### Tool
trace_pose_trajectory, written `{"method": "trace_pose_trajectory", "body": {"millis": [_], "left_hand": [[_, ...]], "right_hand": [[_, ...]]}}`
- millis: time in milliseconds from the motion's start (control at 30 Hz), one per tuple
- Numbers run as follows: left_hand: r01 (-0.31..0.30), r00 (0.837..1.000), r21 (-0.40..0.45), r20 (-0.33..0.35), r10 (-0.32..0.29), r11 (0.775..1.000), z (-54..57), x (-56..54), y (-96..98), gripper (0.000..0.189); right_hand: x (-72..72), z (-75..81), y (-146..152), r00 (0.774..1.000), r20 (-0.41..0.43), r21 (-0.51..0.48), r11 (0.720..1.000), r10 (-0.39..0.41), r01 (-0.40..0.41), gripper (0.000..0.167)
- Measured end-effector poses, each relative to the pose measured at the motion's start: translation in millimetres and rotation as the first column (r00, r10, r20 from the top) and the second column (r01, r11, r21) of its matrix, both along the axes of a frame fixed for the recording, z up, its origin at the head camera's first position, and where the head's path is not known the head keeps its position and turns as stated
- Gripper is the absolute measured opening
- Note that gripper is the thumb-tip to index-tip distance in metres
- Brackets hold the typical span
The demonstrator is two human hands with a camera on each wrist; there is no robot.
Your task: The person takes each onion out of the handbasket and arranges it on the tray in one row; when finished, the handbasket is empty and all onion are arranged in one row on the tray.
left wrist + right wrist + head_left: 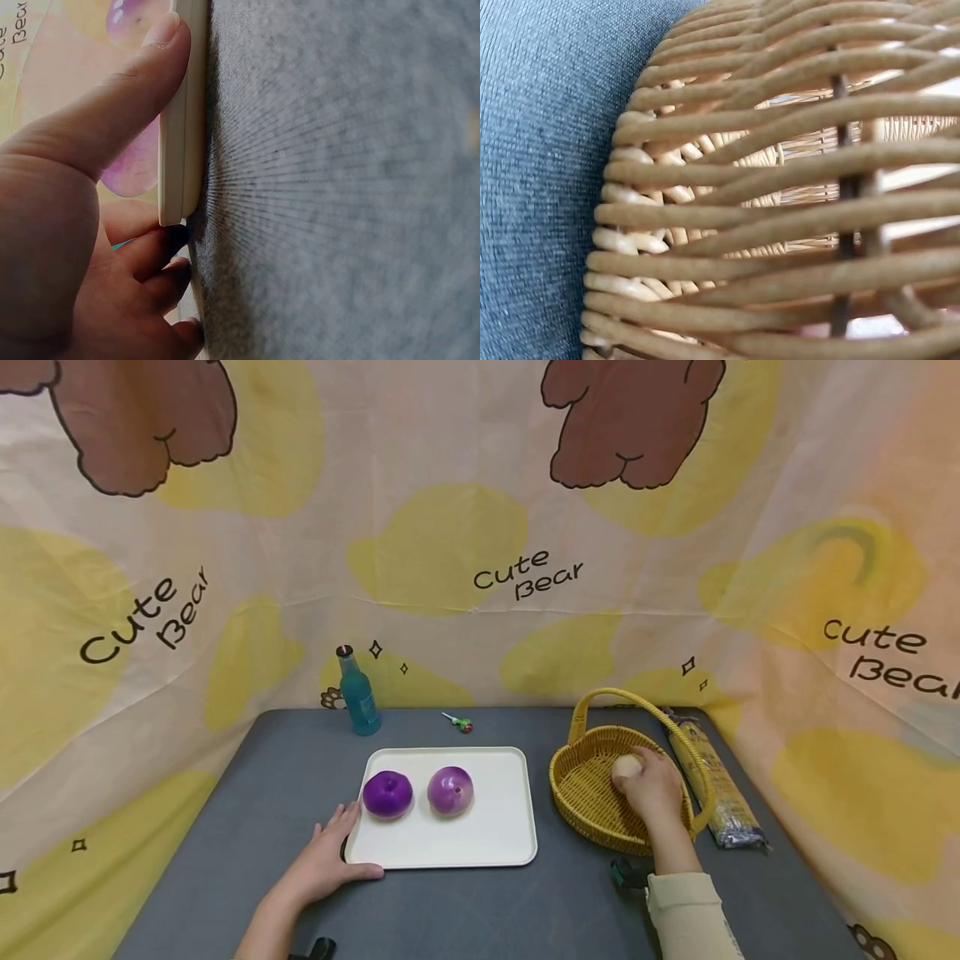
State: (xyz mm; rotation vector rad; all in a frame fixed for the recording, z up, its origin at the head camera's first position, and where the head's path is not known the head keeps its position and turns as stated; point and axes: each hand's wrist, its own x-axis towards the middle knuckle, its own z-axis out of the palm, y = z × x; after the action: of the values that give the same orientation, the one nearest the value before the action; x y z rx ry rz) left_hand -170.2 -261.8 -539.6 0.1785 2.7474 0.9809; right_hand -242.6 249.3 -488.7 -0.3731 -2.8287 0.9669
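Note:
My left hand [324, 858] rests at the near left corner of a white tray [495, 810], fingers spread along its left side. In the left wrist view the thumb [142, 82] lies on the tray's rim. On the tray sit a dark purple round vegetable [387, 794] and a lighter purple onion [450, 791], apart from each other. My right hand [655, 787] reaches into a yellow wicker basket [588, 777] and grips a pale round thing [627, 767], partly hidden by the fingers. Only the basket's woven wall [742, 180] fills most of the right wrist view.
A blue bottle [362, 697] stands at the back left of the grey table [247, 827]. A small lollipop [459, 722] lies behind the tray. Right of the basket lies a long yellowish packet [720, 785]. The basket's tall handle [697, 760] arches over it. A printed cloth hangs behind.

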Motion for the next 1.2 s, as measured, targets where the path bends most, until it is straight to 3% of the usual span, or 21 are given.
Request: {"method": "trace_pose_trajectory", "body": {"millis": [267, 700, 1000, 1200], "left_hand": [[-0.002, 1.0, -0.005, -0.004, 0.002, 1.0, -1.2, -0.1, 0.2, 0.126], [-0.007, 1.0, -0.012, 0.012, 0.007, 1.0, 0.5, 0.0, 1.7, 0.126], [-0.009, 1.0, -0.01, 0.011, 0.009, 1.0, 0.1, 1.7, 1.0, 0.127], [-0.006, 1.0, -0.006, -0.004, 0.006, 1.0, -0.2, 0.9, 0.5, 0.126]], "right_hand": [[1.9, 2.1, 2.1, 0.998, 0.013, 0.016, 0.998, 0.057, -0.057, 0.068], [3.9, 3.7, 4.7, 0.995, 0.091, -0.059, 0.997, 0.045, -0.04, 0.077], [5.1, 3.4, 1.2, 0.997, 0.074, -0.061, 0.998, 0.036, -0.031, 0.076], [9.4, 7.4, -2.6, 0.998, 0.057, -0.129, 0.991, 0.03, -0.022, 0.078]]}}
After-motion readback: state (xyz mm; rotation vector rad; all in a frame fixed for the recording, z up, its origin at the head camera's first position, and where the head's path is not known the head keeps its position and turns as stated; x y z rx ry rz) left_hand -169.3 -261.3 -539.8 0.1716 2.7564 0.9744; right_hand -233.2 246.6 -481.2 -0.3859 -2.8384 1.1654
